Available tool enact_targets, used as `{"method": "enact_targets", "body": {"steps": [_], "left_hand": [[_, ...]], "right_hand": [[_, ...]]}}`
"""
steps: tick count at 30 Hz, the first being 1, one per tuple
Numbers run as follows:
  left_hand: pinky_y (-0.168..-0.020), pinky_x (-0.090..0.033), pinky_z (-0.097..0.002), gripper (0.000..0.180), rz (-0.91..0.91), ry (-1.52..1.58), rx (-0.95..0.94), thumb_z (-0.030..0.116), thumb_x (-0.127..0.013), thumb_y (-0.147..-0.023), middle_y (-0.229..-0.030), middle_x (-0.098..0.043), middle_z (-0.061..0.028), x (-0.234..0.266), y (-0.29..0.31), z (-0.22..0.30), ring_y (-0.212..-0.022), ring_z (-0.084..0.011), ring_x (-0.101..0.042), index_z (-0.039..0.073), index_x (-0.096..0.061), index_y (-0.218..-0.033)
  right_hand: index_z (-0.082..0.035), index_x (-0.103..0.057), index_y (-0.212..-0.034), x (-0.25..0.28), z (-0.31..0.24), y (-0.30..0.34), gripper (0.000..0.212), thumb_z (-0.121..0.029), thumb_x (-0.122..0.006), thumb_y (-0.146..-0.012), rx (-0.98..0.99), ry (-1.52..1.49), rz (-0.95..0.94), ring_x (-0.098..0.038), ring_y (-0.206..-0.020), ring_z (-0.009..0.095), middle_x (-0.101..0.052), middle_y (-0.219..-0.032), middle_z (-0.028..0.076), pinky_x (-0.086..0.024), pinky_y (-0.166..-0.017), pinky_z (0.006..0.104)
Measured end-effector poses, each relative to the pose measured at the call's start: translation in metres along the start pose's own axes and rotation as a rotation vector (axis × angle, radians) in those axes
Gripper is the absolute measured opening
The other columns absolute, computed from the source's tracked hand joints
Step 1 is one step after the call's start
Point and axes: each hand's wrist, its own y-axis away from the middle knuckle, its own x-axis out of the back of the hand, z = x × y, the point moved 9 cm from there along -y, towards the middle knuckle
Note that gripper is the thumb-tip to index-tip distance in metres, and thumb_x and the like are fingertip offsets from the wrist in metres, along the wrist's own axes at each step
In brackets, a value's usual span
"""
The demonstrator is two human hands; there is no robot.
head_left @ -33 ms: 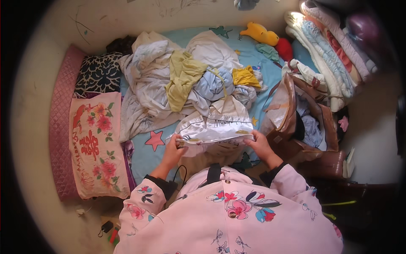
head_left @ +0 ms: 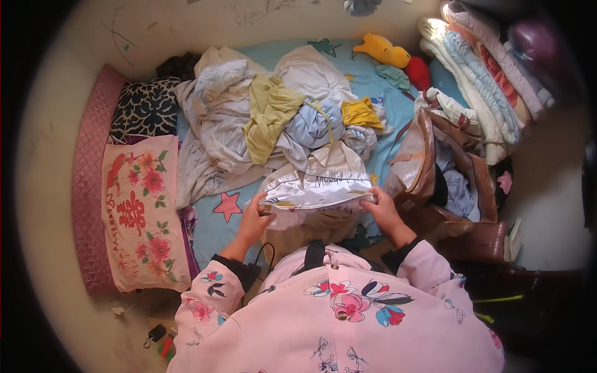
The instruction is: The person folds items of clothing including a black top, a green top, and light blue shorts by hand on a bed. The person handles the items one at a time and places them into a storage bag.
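A white cloth with dark lettering and leaf-like prints is stretched between my hands at the near side of the bed. My left hand is closed on its near left corner, and my right hand pinches the near right corner. The cloth's far part lies against a heap of pale bedding; whether it is a pillowcase or a garment I cannot tell. On the heap, beyond my hands, are a yellow-green cloth, a light blue bundled cloth and a mustard-yellow cloth.
The bed has a light blue star-patterned sheet. Pink floral pillow and black-and-cream pillow stand left. On the right are an open brown bag holding clothes and folded quilts. A yellow plush toy lies at the back.
The held near edge of the white cloth has shifted slightly and bows a little more in the middle. Both hands keep their grip, nearly in place.
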Motion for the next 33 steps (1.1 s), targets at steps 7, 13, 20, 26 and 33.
{"method": "enact_targets", "body": {"steps": [7,13,20,26,33], "left_hand": [[-0.058,-0.037,-0.0186,0.030,-0.214,0.074,0.056,0.003,-0.057,-0.075,-0.075,-0.055,0.0012,-0.001,-0.036,0.012,-0.066,-0.0054,-0.048,0.006,-0.047,-0.103],[-0.060,-0.037,-0.0177,0.018,-0.104,0.040,-0.190,0.000,-0.052,-0.077,-0.074,-0.050,0.0026,0.001,-0.028,0.114,-0.068,-0.0044,-0.045,0.005,-0.047,-0.093],[-0.091,-0.031,-0.0343,0.020,-0.328,-0.031,-0.735,-0.004,-0.045,-0.076,-0.099,-0.058,-0.0134,0.000,0.038,0.245,-0.105,-0.0252,-0.046,-0.002,-0.053,-0.094],[-0.092,-0.022,-0.0516,0.014,-1.052,0.570,-0.352,0.014,-0.050,-0.079,-0.119,-0.026,-0.0400,-0.053,0.092,0.263,-0.118,-0.0458,-0.022,0.003,-0.057,-0.084],[-0.098,-0.013,-0.0400,0.019,-1.714,0.471,-0.490,0.016,-0.053,-0.078,-0.133,-0.017,-0.0245,-0.144,0.155,0.283,-0.125,-0.0328,-0.016,-0.002,-0.059,-0.080]], "right_hand": [[-0.001,-0.051,-0.100,0.018,-0.034,-0.015,0.023,-0.010,-0.055,-0.079,-0.053,-0.244,0.034,-0.048,-0.067,0.004,-0.056,-0.075,-0.003,-0.039,-0.062,0.0178],[-0.002,-0.052,-0.093,0.046,-0.110,-0.007,0.014,-0.012,-0.046,-0.085,0.199,-0.404,0.180,-0.046,-0.073,0.004,-0.054,-0.082,-0.002,-0.037,-0.066,0.0179],[-0.002,-0.054,-0.088,0.095,-0.246,0.071,0.012,-0.010,-0.046,-0.083,0.790,0.196,0.449,-0.052,-0.075,0.013,-0.054,-0.080,0.006,-0.040,-0.066,0.0217],[-0.001,-0.057,-0.082,0.107,-0.278,0.087,0.014,-0.012,-0.047,-0.082,0.801,0.278,0.499,-0.055,-0.069,0.018,-0.055,-0.078,0.010,-0.043,-0.063,0.0256],[-0.004,-0.051,-0.098,0.011,-0.258,0.016,0.016,-0.006,-0.042,-0.085,0.393,-0.566,-0.224,-0.051,-0.079,0.009,-0.054,-0.086,0.003,-0.042,-0.068,0.0210]]}}
